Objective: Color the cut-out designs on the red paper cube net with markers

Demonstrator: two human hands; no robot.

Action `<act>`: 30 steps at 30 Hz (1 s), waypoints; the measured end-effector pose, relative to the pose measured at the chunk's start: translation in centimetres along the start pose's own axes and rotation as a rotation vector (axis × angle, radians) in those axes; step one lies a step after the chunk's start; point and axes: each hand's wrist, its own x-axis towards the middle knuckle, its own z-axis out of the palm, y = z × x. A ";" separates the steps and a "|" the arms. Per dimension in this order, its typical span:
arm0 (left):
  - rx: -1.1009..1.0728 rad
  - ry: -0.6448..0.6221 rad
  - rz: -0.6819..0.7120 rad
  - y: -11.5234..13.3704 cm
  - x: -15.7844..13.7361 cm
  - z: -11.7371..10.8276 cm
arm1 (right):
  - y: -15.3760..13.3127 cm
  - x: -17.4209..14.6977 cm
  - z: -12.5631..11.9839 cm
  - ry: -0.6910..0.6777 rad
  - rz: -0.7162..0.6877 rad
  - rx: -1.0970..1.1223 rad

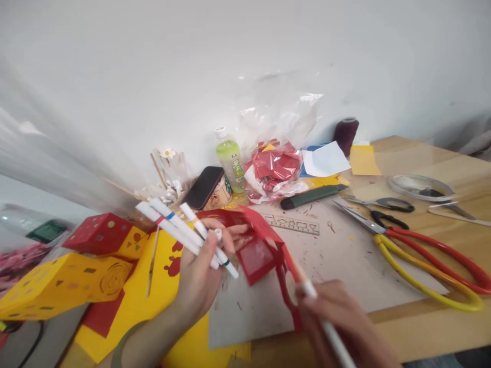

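Observation:
Several white marker pens (178, 230) with coloured bands are bunched in my left hand (200, 278), pointing up and to the left. A small white cap (218, 233) shows by the thumb and fingers. My right hand (337, 312), somewhat blurred, is closed round another white marker (333, 340); its tip end points up toward the red paper. Between the hands lies a folded red paper piece (264, 225) with a square, box-like part (258, 259), and my left fingertips are close to it. Whether they touch it I cannot tell.
Large red-and-yellow-handled scissors (383, 232), black-handled scissors (391, 204), a green cutter (312, 197) and a ruler (293, 224) lie rightward. Behind are a bottle (230, 158), a phone (203, 187) and a plastic bag (276, 163) of red scraps. Decorated paper boxes (57, 286) stand left.

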 end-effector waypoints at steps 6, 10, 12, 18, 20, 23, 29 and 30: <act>0.174 -0.110 -0.148 -1.9 1.4 0.0 | 2.9 -0.3 -1.6 0.067 0.366 -0.136; 0.290 -0.170 -0.277 -3.0 0.7 -0.5 | 3.9 -0.5 -3.7 0.026 0.319 -0.246; 0.321 -0.207 -0.335 -3.3 0.6 -0.5 | 3.8 -0.5 -4.9 0.047 0.363 -0.205; 0.248 -0.300 -0.485 -3.7 -0.6 -0.1 | 2.7 0.3 -5.6 0.048 0.557 0.054; 0.226 -0.312 -0.541 -3.6 -1.1 0.1 | 2.1 0.7 -4.9 -0.023 0.518 0.140; 0.206 -0.331 -0.581 -3.5 -1.5 0.4 | 1.0 1.1 -3.8 -0.049 0.467 0.209; 0.157 -0.360 -0.576 -3.5 -1.7 0.5 | 0.1 1.3 -2.7 -0.062 0.453 0.242; 0.156 -0.370 -0.576 -3.6 -1.8 0.5 | 0.2 1.4 -2.7 -0.073 0.449 0.237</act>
